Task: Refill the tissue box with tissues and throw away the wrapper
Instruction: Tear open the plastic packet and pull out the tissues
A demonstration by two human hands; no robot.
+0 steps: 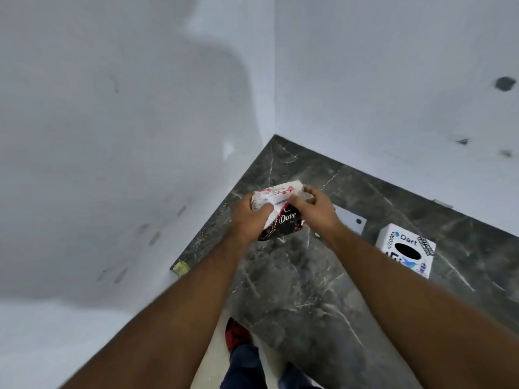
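Together, two hands, left [248,217] and right [314,204], grip one tissue pack [282,217]; one tissue box [405,249] nearby

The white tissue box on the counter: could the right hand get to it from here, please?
Probably yes, once freed. The right hand is gripping the tissue pack with the left hand; bare counter lies between it and the tissue box.
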